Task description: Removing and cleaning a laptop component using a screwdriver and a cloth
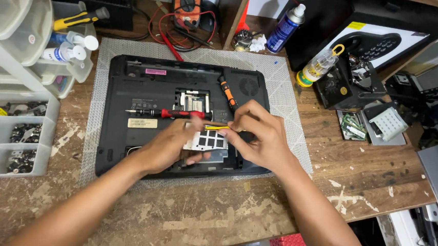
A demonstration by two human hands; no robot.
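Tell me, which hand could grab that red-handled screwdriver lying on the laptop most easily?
The left hand, probably. Its fingers sit just below the red-handled screwdriver, while the right hand is farther off and pinching a yellow strip.

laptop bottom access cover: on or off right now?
Off. The laptop lies underside up with the bay open, internal parts exposed. The left hand and right hand hold a flat grid-patterned panel over the opening.

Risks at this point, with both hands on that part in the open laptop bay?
1. The red-handled screwdriver and the orange-handled one lie loose on the laptop base; a nudge from the left hand might roll them into the open bay.
2. The right hand pinches a thin yellow-edged part over the silver module; pulling it unevenly may bend it.
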